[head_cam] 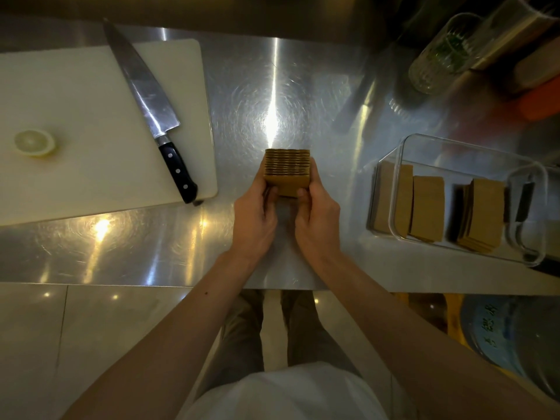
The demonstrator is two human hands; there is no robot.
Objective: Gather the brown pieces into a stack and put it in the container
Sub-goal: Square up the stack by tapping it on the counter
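Note:
A stack of brown pieces (287, 171) stands on the steel counter at the middle of the view, squared up between both hands. My left hand (254, 221) presses its left side and my right hand (318, 219) presses its right side, thumbs on the near face. To the right lies a clear plastic container (403, 153) with three stacks of brown pieces (427, 207) standing inside it.
A white cutting board (75, 116) at the left carries a large black-handled knife (151, 104) and a lemon half (35, 143). Glass jars (439, 56) stand at the back right. The counter's front edge (121, 284) runs just below my wrists.

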